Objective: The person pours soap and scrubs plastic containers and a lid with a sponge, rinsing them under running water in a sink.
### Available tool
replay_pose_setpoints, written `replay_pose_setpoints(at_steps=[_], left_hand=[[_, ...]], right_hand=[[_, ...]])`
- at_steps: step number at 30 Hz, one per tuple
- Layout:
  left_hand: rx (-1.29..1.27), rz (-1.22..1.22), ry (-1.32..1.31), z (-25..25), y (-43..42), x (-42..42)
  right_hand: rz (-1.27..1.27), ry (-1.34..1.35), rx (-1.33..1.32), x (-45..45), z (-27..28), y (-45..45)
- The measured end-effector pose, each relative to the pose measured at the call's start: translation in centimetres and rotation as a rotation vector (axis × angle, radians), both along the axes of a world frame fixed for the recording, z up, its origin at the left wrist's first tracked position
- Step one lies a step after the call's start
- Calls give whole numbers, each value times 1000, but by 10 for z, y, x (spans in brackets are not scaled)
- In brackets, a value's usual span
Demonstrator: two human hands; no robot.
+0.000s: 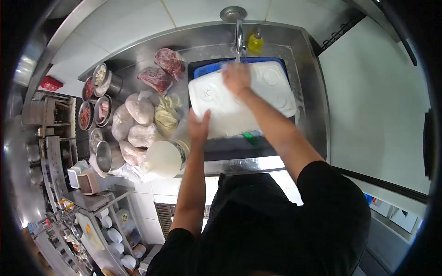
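A large white plastic container lid or tray (267, 101) with round raised marks lies slanted over the sink, beneath the tap (239, 39). My left hand (199, 126) is at its left edge, with the thumb on top and the fingers at the side, gripping it. My right hand (237, 78) is over the lid's upper part, close under the spout, and smeared by motion. Whether anything is in that hand cannot be made out. A blue tray (207, 70) shows behind the lid's top edge. Below the lid, a small green item (250, 138) is partly visible.
Frozen red meat (156, 79), bagged pale meat (140, 109) and a light green bag (168, 114) crowd the left counter. A large whitish jug (162, 158) stands near my left forearm. Metal pots (109, 156) line the far left. A yellow soap bottle (255, 42) is beside the tap.
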State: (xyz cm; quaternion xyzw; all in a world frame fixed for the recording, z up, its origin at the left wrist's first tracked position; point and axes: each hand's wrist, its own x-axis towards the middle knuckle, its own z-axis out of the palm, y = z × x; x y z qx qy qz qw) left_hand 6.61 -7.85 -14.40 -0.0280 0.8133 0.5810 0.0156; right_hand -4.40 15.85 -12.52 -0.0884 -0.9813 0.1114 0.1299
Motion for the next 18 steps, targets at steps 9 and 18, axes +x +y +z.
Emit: replay_pose_setpoints(at_steps=[9, 18], left_hand=[[107, 176, -213, -10, 6, -8], [382, 155, -245, 36, -18, -30]], right_hand=[[543, 24, -187, 181, 26, -46], [-117, 135, -217, 321, -22, 51]])
